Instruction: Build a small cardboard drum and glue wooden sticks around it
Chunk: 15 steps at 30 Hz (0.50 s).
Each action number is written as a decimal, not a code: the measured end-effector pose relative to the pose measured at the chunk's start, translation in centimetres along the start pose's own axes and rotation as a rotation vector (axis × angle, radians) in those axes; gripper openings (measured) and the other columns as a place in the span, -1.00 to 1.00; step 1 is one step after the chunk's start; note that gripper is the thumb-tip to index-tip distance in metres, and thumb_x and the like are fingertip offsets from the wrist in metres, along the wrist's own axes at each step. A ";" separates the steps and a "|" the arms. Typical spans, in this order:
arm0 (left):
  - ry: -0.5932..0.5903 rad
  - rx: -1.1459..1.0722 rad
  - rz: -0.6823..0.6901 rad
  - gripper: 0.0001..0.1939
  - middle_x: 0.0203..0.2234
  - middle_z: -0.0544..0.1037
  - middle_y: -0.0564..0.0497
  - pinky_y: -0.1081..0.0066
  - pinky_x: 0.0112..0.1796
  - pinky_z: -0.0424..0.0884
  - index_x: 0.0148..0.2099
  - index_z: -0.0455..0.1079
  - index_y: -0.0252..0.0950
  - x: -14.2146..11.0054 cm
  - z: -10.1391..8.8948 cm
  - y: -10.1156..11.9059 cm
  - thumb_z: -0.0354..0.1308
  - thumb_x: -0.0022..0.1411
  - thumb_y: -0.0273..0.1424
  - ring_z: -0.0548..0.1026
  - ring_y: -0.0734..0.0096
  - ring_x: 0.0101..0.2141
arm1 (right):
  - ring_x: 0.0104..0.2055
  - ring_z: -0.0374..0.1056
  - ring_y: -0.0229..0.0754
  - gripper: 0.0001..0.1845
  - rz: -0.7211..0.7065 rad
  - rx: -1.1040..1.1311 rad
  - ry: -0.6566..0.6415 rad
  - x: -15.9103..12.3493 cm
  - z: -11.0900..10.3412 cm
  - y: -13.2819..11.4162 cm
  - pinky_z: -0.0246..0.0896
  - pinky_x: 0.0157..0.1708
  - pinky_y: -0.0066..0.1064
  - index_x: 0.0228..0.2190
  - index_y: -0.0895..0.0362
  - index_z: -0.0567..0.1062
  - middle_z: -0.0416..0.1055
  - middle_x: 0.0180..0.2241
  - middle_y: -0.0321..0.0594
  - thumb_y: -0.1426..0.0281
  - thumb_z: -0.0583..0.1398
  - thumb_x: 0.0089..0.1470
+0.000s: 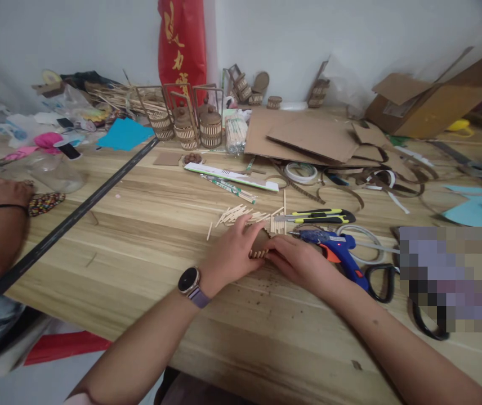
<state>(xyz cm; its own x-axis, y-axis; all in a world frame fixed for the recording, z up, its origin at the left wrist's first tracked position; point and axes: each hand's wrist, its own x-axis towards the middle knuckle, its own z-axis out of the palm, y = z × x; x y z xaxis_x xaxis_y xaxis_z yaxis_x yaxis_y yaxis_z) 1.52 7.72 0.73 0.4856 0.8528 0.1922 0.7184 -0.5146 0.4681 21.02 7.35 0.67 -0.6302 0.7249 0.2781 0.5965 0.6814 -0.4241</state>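
My left hand [235,250], with a watch on the wrist, closes its thumb and fingers around a small round cardboard piece [260,242]. Short wooden sticks stand in a row along its near edge. At the right side of this piece, my right hand [289,256] pinches the rim; anything small between those fingertips is hidden. Loose wooden sticks [236,214] lie just beyond my hands. A yellow and black utility knife [321,216] and a blue glue gun [338,247] rest to the right, the gun's nozzle close to my right hand.
Finished stick baskets with handles [211,129] stand at the back. Behind the knife are cardboard sheets [308,132], a tape roll [300,172] and brown strips. Black-handled scissors [382,284] lie right. At the left, a co-worker's hand [7,197] works beyond a black strip [84,205].
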 end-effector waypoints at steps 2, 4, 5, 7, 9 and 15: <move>-0.011 -0.028 0.005 -0.26 0.27 0.08 -0.22 -0.02 0.10 0.36 0.26 0.08 -0.13 0.0 -0.1 -0.1 0.31 0.09 -0.42 0.23 -0.07 0.23 | -0.28 0.42 -0.13 -0.80 0.008 0.025 -0.001 0.0 -0.8 -0.3 0.31 -0.31 -0.35 -0.14 0.11 0.42 0.48 -0.29 -0.14 0.44 0.07 0.22; -0.025 -0.054 0.011 -0.24 0.30 0.01 -0.23 -0.03 0.12 0.33 0.26 0.08 -0.13 -0.1 -0.2 -0.3 0.32 0.07 -0.44 0.21 -0.08 0.24 | -0.31 0.42 -0.13 -0.75 0.044 0.034 0.027 -0.3 -1.8 -0.5 0.31 -0.33 -0.35 -0.06 0.11 0.41 0.49 -0.30 -0.15 0.41 0.09 0.22; -0.030 -0.062 0.018 -0.23 0.31 -0.01 -0.24 -0.02 0.14 0.31 0.26 0.08 -0.15 -0.1 -0.2 -0.4 0.33 0.06 -0.45 0.20 -0.08 0.25 | -0.32 0.42 -0.14 -0.75 0.070 0.027 0.051 -0.5 -2.4 -0.6 0.31 -0.34 -0.35 -0.07 0.11 0.42 0.50 -0.31 -0.15 0.39 0.09 0.22; -0.029 -0.064 0.030 -0.20 0.32 -0.04 -0.26 -0.01 0.19 0.25 0.27 0.07 -0.18 -0.1 -0.3 -0.6 0.35 0.04 -0.47 0.14 -0.08 0.28 | -0.32 0.43 -0.13 -0.79 0.121 -0.003 0.091 -1.2 -3.6 -0.7 0.30 -0.32 -0.35 -0.16 0.10 0.46 0.50 -0.33 -0.15 0.37 0.07 0.24; -0.012 -0.055 0.029 -0.16 0.31 -0.03 -0.27 -0.02 0.21 0.21 0.27 0.06 -0.19 -0.1 -0.3 -0.6 0.39 0.01 -0.43 0.09 -0.09 0.30 | -0.30 0.44 -0.10 -0.78 0.186 -0.057 0.128 -2.2 -4.7 -0.5 0.29 -0.29 -0.33 -0.28 0.09 0.48 0.51 -0.35 -0.14 0.33 0.05 0.25; 0.077 -0.013 -0.054 -0.04 0.26 0.06 -0.23 -0.11 0.10 0.33 0.27 0.05 -0.10 -0.3 0.1 0.0 0.48 -0.09 -0.33 0.21 -0.16 0.22 | -0.46 0.41 0.00 -0.64 0.602 -0.274 0.181 -5.9 -6.5 1.0 0.17 -0.49 -0.26 -0.49 0.02 0.41 0.48 -0.49 -0.13 0.07 0.04 0.17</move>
<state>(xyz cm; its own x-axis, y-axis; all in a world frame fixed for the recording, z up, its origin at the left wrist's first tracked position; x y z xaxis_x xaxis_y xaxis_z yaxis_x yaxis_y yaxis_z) 1.43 7.45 0.62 0.4061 0.8838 0.2323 0.7357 -0.4670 0.4906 28.57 4.43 4.15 -0.0710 0.9746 0.2124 0.9363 0.1385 -0.3228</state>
